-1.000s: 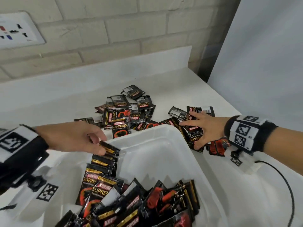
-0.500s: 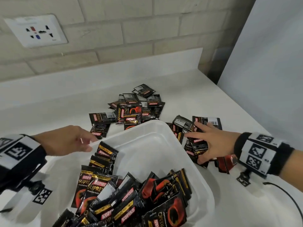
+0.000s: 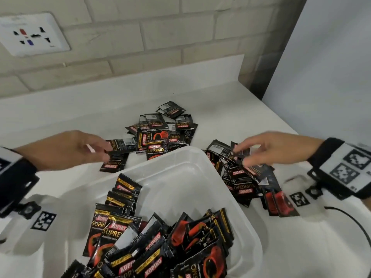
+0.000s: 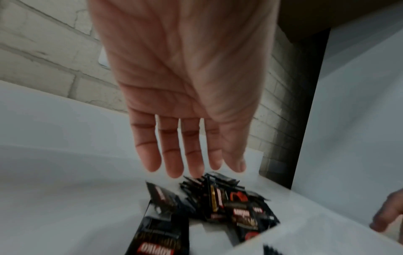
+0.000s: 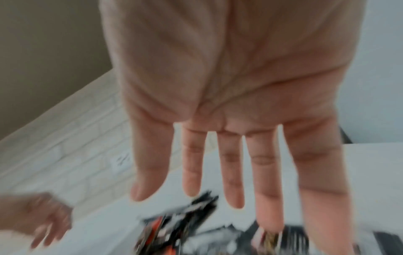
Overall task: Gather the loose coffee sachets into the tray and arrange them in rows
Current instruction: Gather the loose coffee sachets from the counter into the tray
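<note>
- Head view: a white tray point(image 3: 200, 177) sits on a white counter point(image 3: 230, 101). Many black coffee sachets point(image 3: 156, 241) lie heaped in the near part of the tray, with a short overlapping column of them along the tray's left side; the tray's far part is bare.
- Beyond the tray's far rim lies a loose pile of sachets point(image 3: 160, 133) on the counter. A second loose pile point(image 3: 247, 177) lies just beside the tray's right rim.
- The left hand point(image 3: 66, 149) reaches in left of the tray's far corner. Its fingers point(image 3: 102, 145) are stretched forward, and their tips meet the near edge of a sachet point(image 3: 122, 146) at the left end of the far pile; whether they touch it or only cover it cannot be told.
- The right hand point(image 3: 277, 149) hangs over the pile to the right of the tray, fingers loosely spread and bent down, tips at the topmost sachets; no grip shows.
- A wall socket point(image 3: 30, 35) sits on the brick wall, well beyond the tray.
- Left wrist view: the left hand point(image 4: 185, 86) shows palm and straight fingers point(image 4: 172, 155) close together, holding nothing, with blurred sachets point(image 4: 218, 201) just past the tips.
- Right wrist view: the right hand point(image 5: 229, 86) has straight, parted fingers point(image 5: 231, 172) above blurred sachets point(image 5: 191, 220), nothing held.
</note>
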